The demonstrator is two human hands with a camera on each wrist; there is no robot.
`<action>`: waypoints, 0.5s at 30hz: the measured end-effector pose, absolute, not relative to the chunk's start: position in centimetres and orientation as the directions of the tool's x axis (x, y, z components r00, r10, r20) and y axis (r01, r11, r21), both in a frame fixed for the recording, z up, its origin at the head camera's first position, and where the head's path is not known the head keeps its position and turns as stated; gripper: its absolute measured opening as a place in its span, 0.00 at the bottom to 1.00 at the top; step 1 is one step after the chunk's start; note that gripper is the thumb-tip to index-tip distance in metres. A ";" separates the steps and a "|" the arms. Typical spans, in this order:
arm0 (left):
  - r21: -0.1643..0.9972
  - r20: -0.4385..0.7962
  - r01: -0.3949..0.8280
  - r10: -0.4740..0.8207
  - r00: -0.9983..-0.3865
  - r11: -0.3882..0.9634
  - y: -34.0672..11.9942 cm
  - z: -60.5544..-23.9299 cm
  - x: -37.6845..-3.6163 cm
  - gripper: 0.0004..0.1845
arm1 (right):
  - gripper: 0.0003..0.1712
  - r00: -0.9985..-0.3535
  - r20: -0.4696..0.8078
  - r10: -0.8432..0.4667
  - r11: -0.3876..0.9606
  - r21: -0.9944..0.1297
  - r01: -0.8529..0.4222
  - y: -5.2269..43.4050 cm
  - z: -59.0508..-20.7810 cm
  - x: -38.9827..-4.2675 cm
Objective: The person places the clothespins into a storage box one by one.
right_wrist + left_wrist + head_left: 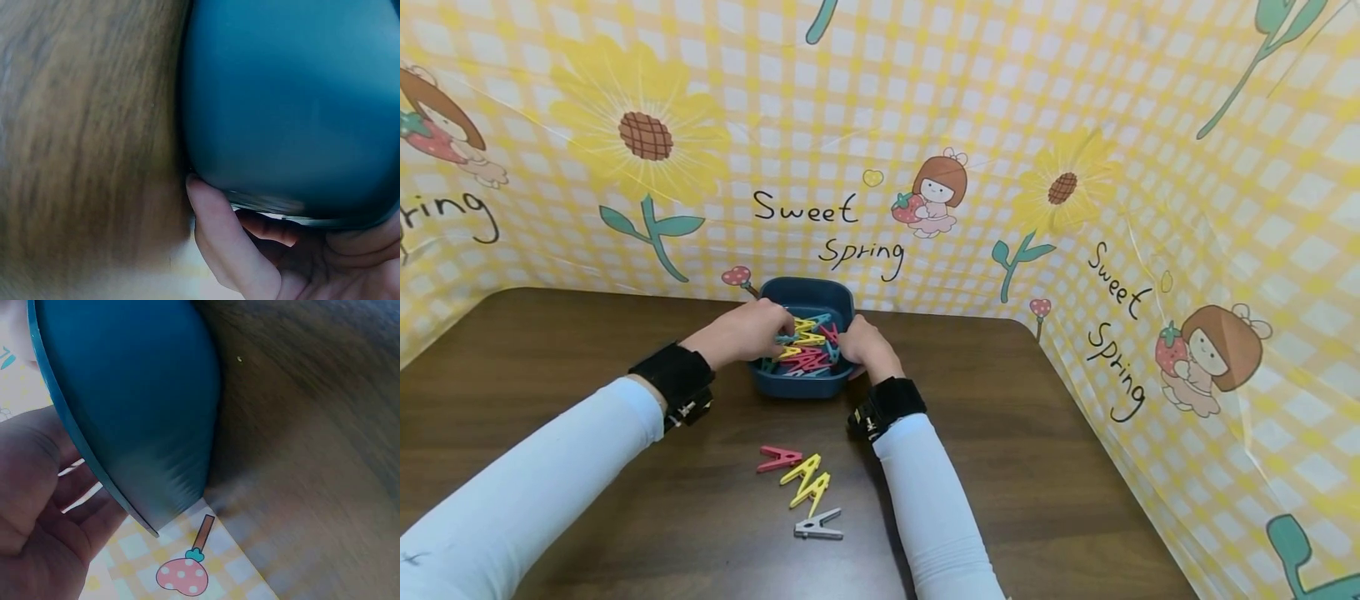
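A dark blue plastic bin (pixel 801 385) stands at the back of the table, holding many red, yellow and teal clothespins (pixel 808 340). My left hand (pixel 752 329) reaches over the bin's left rim, its fingers down among the clothespins. In the left wrist view that hand (pixel 50 494) lies behind the bin's rim (pixel 87 450); the fingertips are hidden, so a hold on a clothespin cannot be made out. My right hand (pixel 868 346) grips the bin's right side. Close up, its fingers (pixel 231 244) curl against the bin wall (pixel 294 112).
Nearer me on the brown wooden table (pixel 1000 467) lie a red clothespin (pixel 778 458), two yellow clothespins (pixel 806 483) and a grey clothespin (pixel 818 526), in a loose line. A yellow checked cloth (pixel 820 125) rises behind the bin and along the sides.
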State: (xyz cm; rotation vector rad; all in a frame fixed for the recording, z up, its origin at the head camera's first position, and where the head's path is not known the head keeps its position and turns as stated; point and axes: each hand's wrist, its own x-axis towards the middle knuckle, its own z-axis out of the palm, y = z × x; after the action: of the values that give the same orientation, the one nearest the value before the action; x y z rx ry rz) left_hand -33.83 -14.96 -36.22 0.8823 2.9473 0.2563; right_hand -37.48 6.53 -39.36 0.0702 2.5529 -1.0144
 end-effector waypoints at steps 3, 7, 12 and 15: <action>0.188 0.002 0.546 0.556 -0.832 0.816 -15.1 -36.2 -33.8 0.16 | 0.34 -0.920 -0.382 -0.090 0.738 -0.646 0.195 6.5 -39.3 -37.5; 0.185 0.008 0.535 0.543 -0.840 0.824 -15.2 -36.2 -33.7 0.17 | 0.34 -0.917 -0.389 -0.087 0.743 -0.639 0.201 6.5 -39.3 -37.6; 0.176 0.060 0.526 0.525 -0.849 0.832 -15.3 -36.4 -33.3 0.19 | 0.34 -0.913 -0.399 -0.089 0.752 -0.628 0.201 6.4 -39.3 -37.6; 0.166 0.113 0.536 0.524 -0.844 0.828 -15.4 -36.4 -32.7 0.24 | 0.34 -0.913 -0.399 -0.084 0.753 -0.626 0.205 6.4 -39.2 -37.7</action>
State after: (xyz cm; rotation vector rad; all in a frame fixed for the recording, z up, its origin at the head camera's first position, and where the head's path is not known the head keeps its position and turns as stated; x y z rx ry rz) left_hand -32.72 -15.35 -36.43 0.8883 3.0634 0.3073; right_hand -37.66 6.38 -39.20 0.0923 2.5445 -0.9754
